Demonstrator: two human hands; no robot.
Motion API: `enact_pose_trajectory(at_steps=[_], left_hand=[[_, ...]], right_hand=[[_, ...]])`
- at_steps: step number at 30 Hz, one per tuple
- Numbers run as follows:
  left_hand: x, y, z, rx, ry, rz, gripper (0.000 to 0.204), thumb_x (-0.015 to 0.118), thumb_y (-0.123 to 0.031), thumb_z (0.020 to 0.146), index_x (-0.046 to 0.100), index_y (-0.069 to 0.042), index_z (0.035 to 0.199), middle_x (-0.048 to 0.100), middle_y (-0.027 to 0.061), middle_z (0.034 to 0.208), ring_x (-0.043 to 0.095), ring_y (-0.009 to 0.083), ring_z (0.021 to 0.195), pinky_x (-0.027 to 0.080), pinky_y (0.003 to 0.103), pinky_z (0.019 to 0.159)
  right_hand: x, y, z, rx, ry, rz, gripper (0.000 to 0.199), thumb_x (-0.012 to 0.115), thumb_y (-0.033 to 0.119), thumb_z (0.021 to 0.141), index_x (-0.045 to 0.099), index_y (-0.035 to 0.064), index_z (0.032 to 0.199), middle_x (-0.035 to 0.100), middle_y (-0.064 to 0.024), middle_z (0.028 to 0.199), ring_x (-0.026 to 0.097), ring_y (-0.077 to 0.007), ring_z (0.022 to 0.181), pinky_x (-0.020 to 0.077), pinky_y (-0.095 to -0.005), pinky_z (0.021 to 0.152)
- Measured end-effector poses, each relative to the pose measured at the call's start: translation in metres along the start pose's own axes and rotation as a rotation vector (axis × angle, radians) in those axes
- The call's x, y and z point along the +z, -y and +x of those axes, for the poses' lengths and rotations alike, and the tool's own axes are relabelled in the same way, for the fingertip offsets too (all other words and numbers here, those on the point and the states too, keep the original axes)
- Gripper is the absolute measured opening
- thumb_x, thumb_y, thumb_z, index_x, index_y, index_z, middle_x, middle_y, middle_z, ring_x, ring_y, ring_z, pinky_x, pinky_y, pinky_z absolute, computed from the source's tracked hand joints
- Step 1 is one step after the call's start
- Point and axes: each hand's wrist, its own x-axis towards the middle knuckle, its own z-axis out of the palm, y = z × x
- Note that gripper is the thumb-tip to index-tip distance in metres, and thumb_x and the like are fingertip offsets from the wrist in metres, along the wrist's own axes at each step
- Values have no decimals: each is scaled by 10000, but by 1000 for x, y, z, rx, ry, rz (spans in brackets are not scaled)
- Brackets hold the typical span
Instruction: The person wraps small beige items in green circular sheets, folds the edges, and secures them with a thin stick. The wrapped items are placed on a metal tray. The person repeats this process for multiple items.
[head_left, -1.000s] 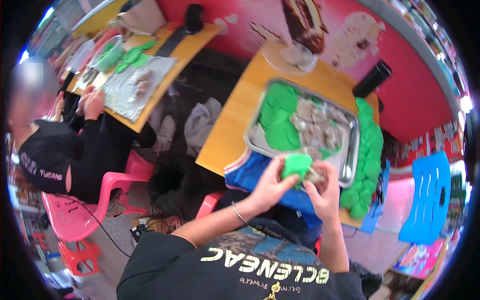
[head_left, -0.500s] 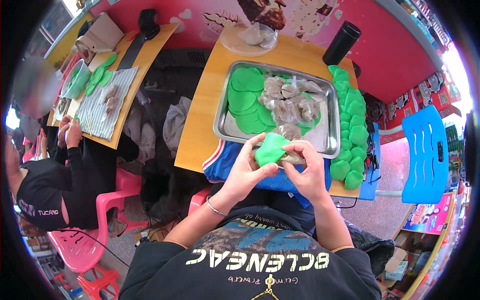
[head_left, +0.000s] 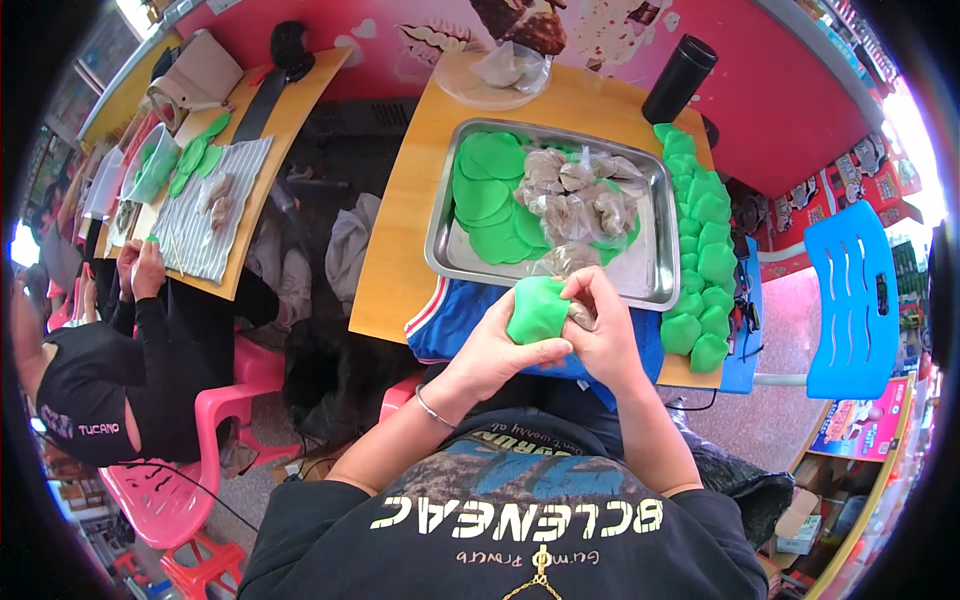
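- A green dough piece (head_left: 537, 308) sat just below the middle of the frame, held over the near table edge; its long axis ran roughly up and down, top leaning slightly right.
- The left hand (head_left: 497, 348) was cupped around the dough's lower left side, thumb across its bottom edge.
- The right hand (head_left: 603, 335) was curled against the dough's right side, fingers pinched on a brownish lump of filling (head_left: 581, 315).
- The dough looked smooth, matte and bright green, folded into a rounded pad.
- A metal tray (head_left: 446, 254) at upper centre held flat green dough rounds (head_left: 487, 195) on its left and wrapped brown filling balls (head_left: 580, 195) on its right.
- Finished green dumplings (head_left: 706, 250) lay in a row along the tray's right side, on the wooden table (head_left: 395, 250).
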Motion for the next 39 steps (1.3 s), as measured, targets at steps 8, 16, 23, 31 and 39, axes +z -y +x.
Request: enact_pose_trajectory(at_steps=[8,16,23,31,39], left_hand=[[-10,10,6,79,-72,-178,266,591,-148,870,470,-81,1098,561,32,1044,575,133,946,497,326,829],[-5,19,8,114,-118,-208,133,514,-168,920,474,-90,1020,571,41,1026,577,132,937,504,342,829],[-2,27,11,242,-135,-304,105,499,-174,927,510,-83,979,583,40,1009,573,134,939,486,346,844],[4,30,13,221,-139,-378,118,524,-160,918,527,-67,990,594,42,1005,575,122,912,485,297,799],[4,25,16,277,-88,-435,90,524,-149,915,522,-65,949,588,48,987,566,126,924,477,321,818]], right_hand=[[-16,28,9,-160,177,-300,390,596,-73,643,500,16,1011,558,-97,925,574,-194,887,450,-290,811],[-13,22,6,69,102,-16,288,609,-27,756,504,-5,1023,575,-62,909,572,-108,857,476,-255,776],[-14,20,3,63,126,-71,223,607,-19,764,526,-11,971,590,-51,884,589,-104,830,484,-247,746],[-20,42,9,74,142,77,194,628,-10,772,564,-19,955,615,-59,877,603,-106,790,486,-245,709],[-14,43,16,-157,43,-352,150,622,-2,747,563,-7,885,579,-79,785,579,-153,698,478,-267,650]])
